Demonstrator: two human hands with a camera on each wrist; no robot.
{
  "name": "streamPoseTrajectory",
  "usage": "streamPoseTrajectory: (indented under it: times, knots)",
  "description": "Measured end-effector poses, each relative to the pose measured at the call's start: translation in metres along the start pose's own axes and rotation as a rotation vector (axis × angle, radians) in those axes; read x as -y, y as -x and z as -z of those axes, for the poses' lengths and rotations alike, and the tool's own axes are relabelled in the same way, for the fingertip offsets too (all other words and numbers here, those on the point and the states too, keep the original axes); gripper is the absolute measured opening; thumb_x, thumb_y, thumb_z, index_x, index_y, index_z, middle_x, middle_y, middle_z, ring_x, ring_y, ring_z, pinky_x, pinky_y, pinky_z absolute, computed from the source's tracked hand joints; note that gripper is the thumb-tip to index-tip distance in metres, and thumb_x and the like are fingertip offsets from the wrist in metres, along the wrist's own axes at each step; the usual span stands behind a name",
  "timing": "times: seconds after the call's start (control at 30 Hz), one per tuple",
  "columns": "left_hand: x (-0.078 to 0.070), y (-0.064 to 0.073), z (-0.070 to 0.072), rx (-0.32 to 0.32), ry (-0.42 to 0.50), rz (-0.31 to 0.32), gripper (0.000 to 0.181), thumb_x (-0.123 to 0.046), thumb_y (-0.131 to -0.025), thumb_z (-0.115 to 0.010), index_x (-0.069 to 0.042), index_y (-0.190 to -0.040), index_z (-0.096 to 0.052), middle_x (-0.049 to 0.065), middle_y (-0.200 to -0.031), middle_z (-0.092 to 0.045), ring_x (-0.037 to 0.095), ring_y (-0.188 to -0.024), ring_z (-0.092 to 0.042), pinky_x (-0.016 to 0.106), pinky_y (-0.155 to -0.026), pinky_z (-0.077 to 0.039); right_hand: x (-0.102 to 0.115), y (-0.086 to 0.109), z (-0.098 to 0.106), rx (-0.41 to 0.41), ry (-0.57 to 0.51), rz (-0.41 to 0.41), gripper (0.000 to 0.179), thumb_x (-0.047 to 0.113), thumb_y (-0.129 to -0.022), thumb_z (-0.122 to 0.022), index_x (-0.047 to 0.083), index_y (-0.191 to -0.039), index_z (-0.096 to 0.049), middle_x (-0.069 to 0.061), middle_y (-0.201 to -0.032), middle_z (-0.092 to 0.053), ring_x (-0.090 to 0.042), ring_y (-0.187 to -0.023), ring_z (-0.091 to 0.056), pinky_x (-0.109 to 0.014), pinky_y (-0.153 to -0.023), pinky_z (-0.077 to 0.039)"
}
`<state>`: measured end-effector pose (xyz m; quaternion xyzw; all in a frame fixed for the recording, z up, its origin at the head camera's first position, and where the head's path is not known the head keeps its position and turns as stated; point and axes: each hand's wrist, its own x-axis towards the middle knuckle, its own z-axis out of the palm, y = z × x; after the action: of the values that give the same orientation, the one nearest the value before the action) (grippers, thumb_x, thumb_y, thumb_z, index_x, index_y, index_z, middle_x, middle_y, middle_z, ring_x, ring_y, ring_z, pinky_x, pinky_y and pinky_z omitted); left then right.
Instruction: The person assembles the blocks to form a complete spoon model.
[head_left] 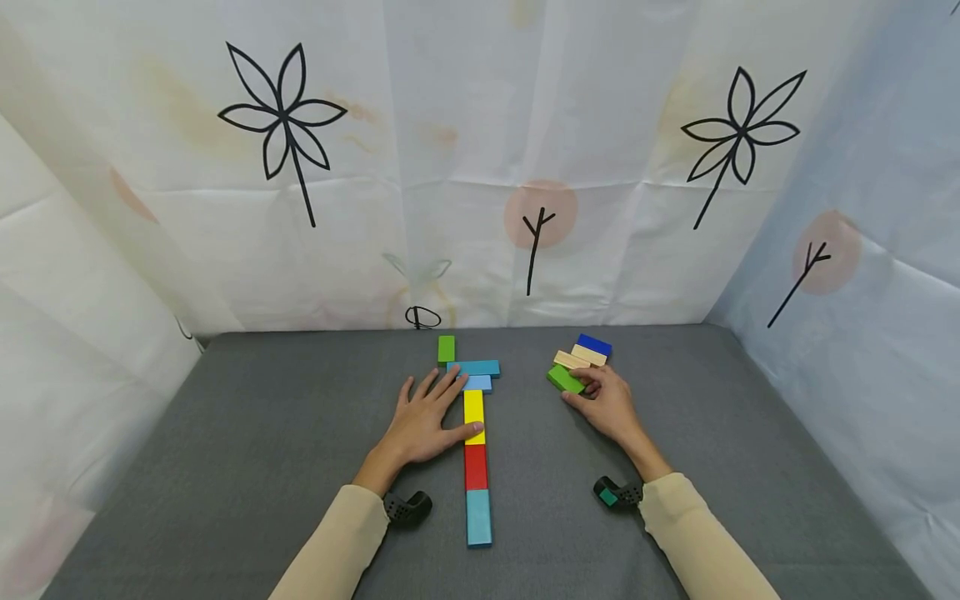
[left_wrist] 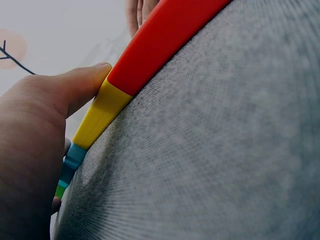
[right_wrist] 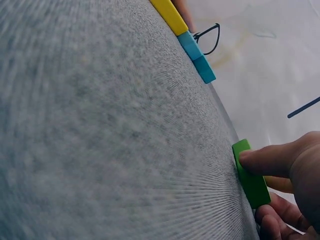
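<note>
My left hand (head_left: 426, 421) lies with its fingers spread over a line of coloured blocks. Its thumb touches the yellow block (head_left: 474, 406), and its fingertips reach the short light-blue block (head_left: 478, 383) and the longer blue block (head_left: 480, 367) set crosswise. A small green block (head_left: 446, 348) stands at the far end. Nearer me, the line continues with a red block (head_left: 476, 467) and a teal block (head_left: 478, 517). To the right, my right hand (head_left: 609, 407) pinches a green block (right_wrist: 251, 177) between thumb and fingers, beside the wooden blocks.
Behind the pinched block sit natural wood blocks (head_left: 589, 356) and a dark blue block (head_left: 595, 343). Grey cloth (head_left: 300, 433) covers the table. A white curtain (head_left: 450, 167) with printed plants rises at the back edge, with more curtain on both sides.
</note>
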<state>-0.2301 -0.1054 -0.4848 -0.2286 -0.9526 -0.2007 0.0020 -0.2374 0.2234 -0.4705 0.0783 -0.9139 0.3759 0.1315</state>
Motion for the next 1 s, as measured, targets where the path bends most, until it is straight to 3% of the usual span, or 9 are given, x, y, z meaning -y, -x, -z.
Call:
streamPoseTrajectory:
  times: [0.23, 0.47, 0.67, 0.83, 1.0]
  knots:
    - [0.0, 0.0, -0.001, 0.004, -0.007, 0.005, 0.091, -0.074, -0.092, -0.048, -0.024, -0.164, -0.022, -0.005, -0.17, -0.012, 0.03, -0.155, -0.012, 0.064, -0.119, 0.003, 0.003, 0.001, -0.001, 0.043, 0.053, 0.024, 0.05, 0.022, -0.082, -0.087, 0.002, -0.125, -0.07, -0.008, -0.087, -0.059, -0.019, -0.075, -0.053, -0.036, -0.07, -0.044]
    - [0.001, 0.0, 0.0, 0.003, 0.002, -0.007, 0.09, -0.073, -0.093, -0.049, -0.024, -0.164, -0.022, -0.004, -0.17, -0.013, 0.031, -0.155, -0.012, 0.064, -0.119, 0.003, 0.007, 0.002, 0.001, 0.185, 0.074, 0.022, 0.075, 0.034, -0.087, -0.082, 0.004, -0.149, -0.05, -0.003, -0.08, -0.053, -0.017, -0.069, -0.045, -0.036, -0.067, -0.037]
    - [0.002, -0.001, 0.0, 0.006, -0.001, -0.009, 0.09, -0.073, -0.093, -0.048, -0.025, -0.164, -0.021, -0.004, -0.17, -0.012, 0.03, -0.155, -0.012, 0.064, -0.119, 0.003, 0.008, 0.001, 0.002, 0.235, 0.063, 0.02, 0.071, 0.034, -0.089, -0.081, 0.001, -0.145, -0.052, -0.002, -0.079, -0.052, -0.017, -0.068, -0.043, -0.036, -0.066, -0.036]
    - [0.002, 0.0, 0.0, 0.003, 0.002, -0.012, 0.089, -0.072, -0.093, -0.049, -0.024, -0.164, -0.022, -0.003, -0.17, -0.013, 0.031, -0.155, -0.012, 0.064, -0.119, 0.002, 0.008, 0.001, 0.004, 0.24, 0.044, -0.005, 0.073, 0.039, -0.084, -0.084, -0.001, -0.139, -0.056, -0.008, -0.091, -0.057, -0.02, -0.079, -0.052, -0.039, -0.074, -0.043]
    - [0.002, 0.0, 0.0, -0.001, -0.002, -0.015, 0.089, -0.072, -0.093, -0.049, -0.024, -0.164, -0.023, -0.003, -0.17, -0.013, 0.031, -0.155, -0.013, 0.064, -0.119, 0.002, 0.006, 0.0, 0.011, 0.268, 0.006, 0.009, 0.072, 0.031, -0.083, -0.086, -0.002, -0.139, -0.056, -0.015, -0.109, -0.055, -0.023, -0.085, -0.049, -0.039, -0.073, -0.042]
